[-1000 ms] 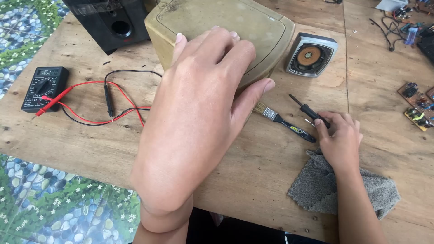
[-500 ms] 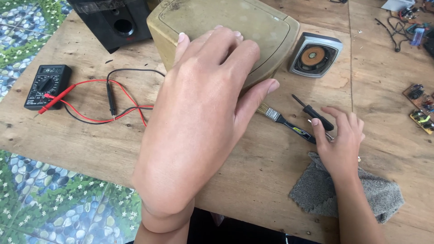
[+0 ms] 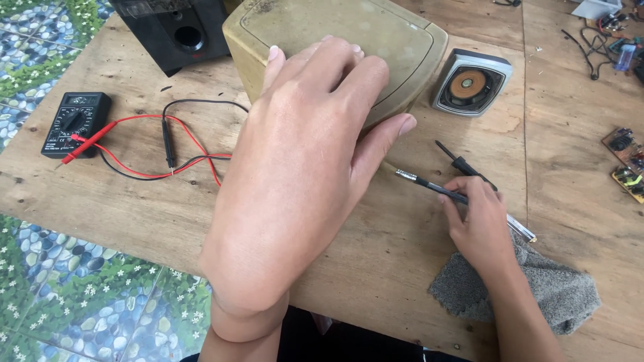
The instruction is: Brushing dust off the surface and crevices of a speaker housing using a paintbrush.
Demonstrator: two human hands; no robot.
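At the far left of the wooden table (image 3: 134,208) lies a black meter (image 3: 75,123) with a round dial, its red lead (image 3: 144,137) and black lead (image 3: 169,144) looping across the boards toward the middle. Behind them, at the top edge, stands a black speaker box (image 3: 176,30) with a round port.

Next comes a worn beige case (image 3: 349,40) with rounded corners. The left hand (image 3: 302,174) lies flat over its near corner, palm down, fingers spread and loose on the lid, thumb stretched out along the front edge; it grips nothing.

Just right of the case sits a small grey speaker (image 3: 469,84) with a copper-coloured cone facing up.

Below that, the right hand (image 3: 479,224) is closing its fingertips on a thin black screwdriver (image 3: 429,186) that lies on the table, metal tip pointing left. A second black screwdriver (image 3: 463,163) lies just beyond the fingers. The wrist rests over a grey cloth (image 3: 557,291).

At the far right edge lie small circuit boards (image 3: 627,161), and tangled wires (image 3: 597,47) near the top corner.
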